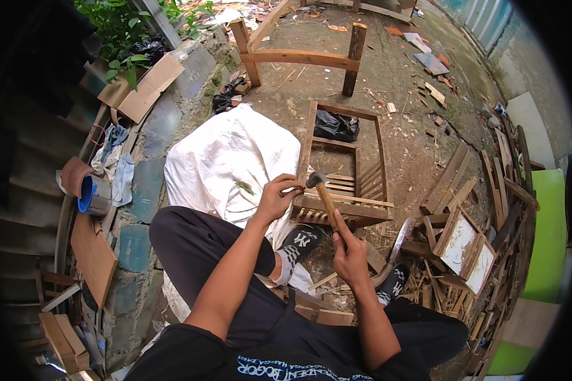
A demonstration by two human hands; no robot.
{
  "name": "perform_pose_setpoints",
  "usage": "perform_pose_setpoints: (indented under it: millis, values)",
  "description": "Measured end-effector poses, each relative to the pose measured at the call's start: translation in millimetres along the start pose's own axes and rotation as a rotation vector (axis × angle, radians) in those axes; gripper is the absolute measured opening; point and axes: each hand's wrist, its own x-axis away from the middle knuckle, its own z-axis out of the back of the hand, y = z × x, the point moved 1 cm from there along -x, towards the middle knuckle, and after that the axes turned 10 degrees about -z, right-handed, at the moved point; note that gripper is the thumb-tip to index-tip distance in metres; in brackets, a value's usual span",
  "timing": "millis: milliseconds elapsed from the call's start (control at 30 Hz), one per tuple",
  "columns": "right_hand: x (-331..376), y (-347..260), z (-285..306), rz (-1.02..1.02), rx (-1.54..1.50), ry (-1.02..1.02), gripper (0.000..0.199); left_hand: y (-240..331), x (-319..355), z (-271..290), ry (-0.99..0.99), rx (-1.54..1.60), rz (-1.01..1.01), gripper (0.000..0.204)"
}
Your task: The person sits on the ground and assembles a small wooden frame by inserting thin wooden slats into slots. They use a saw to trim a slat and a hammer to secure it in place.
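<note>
My right hand [351, 255] grips a hammer [328, 204] by its wooden handle. The dark hammer head is raised at the near left corner of a slatted wooden frame [379, 136], close to my left fingertips. At that corner my left hand [278, 198] is closed in a pinch, beside the end of a pale wooden slat [365, 200] lying across the frame's near side. Whatever those fingers pinch is too small to make out. The frame rests on the ground in front of my feet, with several thin slats along its near part.
A white sack [229, 165] spreads left of the frame, and a black plastic bag [337, 126] shows through its far opening. Beyond stands a larger wooden frame [302, 58]. Planks and offcuts [448, 178] pile up at right. A blue pot [95, 195] and cardboard [151, 86] sit at left.
</note>
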Motion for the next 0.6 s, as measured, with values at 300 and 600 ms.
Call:
perform_pose_setpoints:
  millis: [300,600]
  values:
    - [-0.3,4.4,-7.7,0.102,0.006,0.010,0.060,-7.5,3.5,-1.7,0.032,0.046,-0.022,0.020]
    - [4.7,2.1,-6.6,-0.018,0.190,-0.089,0.065,-12.8,6.9,-1.3,0.074,0.064,0.017,0.019]
